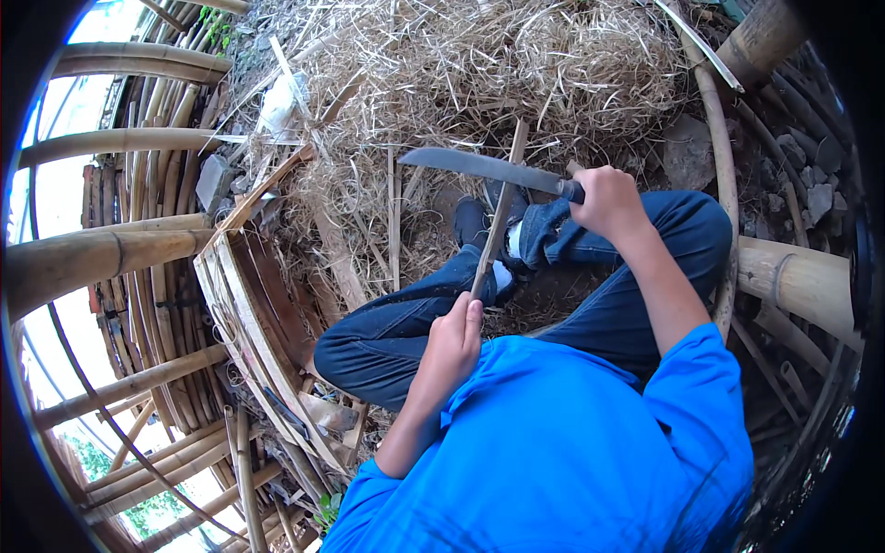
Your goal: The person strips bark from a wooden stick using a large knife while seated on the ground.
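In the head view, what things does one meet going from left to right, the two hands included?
Bamboo pole near the left edge, wooden slats, left hand, wooden stick, right hand, thin bamboo pole, thick bamboo pole.

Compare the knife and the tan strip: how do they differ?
The knife has a curved grey blade; the tan strip is straight. The knife points leftward, while the strip runs forward from the body. The right hand grips the knife; the left hand holds the strip. Both are long and handheld.
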Motion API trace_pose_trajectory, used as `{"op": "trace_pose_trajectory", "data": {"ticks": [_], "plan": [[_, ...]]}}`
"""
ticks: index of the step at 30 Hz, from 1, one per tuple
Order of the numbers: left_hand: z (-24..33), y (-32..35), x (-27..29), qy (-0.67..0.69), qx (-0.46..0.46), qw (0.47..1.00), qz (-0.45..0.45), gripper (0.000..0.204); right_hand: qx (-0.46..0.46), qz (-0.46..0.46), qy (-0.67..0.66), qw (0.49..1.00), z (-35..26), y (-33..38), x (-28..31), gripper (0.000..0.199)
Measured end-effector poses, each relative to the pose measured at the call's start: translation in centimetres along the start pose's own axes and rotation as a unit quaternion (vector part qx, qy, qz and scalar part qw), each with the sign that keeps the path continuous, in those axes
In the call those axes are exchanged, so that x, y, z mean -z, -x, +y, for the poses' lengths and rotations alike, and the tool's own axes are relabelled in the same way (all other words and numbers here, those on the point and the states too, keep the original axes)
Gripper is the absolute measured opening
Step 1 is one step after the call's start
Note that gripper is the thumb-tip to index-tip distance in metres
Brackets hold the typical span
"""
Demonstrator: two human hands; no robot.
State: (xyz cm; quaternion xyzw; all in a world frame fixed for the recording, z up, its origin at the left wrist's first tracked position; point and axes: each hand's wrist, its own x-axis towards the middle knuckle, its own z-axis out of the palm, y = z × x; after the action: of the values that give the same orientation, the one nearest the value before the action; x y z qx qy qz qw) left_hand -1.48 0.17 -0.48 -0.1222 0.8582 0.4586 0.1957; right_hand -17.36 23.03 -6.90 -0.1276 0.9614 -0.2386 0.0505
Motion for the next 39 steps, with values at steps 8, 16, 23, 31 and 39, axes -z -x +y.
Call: {"op": "trace_pose_trajectory", "data": {"ticks": [8,16,23,31,39], "plan": [[-0.6,-0.3,-0.4,0.015,0.008,0.999,0.027,0.027,0.019,-0.026,0.042,0.999,0.8,-2.4,-1.3,0.015],[-2.3,1.2,-0.1,0.023,0.033,0.999,-0.014,0.03,-0.219,0.037,-0.012,0.975,10.0,-4.2,1.3,0.028],[-2.9,-1.2,-0.9,0.051,0.025,0.998,0.002,0.031,-0.058,-0.045,-0.116,0.991,-0.8,3.0,1.4,0.021],[-0.6,-1.0,-1.1,-0.015,0.008,0.999,0.027,0.027,0.048,-0.099,-0.047,0.993,-1.9,3.4,-1.6,0.011],[-0.5,-0.2,-1.3,-0.041,0.013,0.999,0.007,0.025,-0.034,-0.1,0.009,0.994,0.9,0.1,-0.6,0.021]]}}
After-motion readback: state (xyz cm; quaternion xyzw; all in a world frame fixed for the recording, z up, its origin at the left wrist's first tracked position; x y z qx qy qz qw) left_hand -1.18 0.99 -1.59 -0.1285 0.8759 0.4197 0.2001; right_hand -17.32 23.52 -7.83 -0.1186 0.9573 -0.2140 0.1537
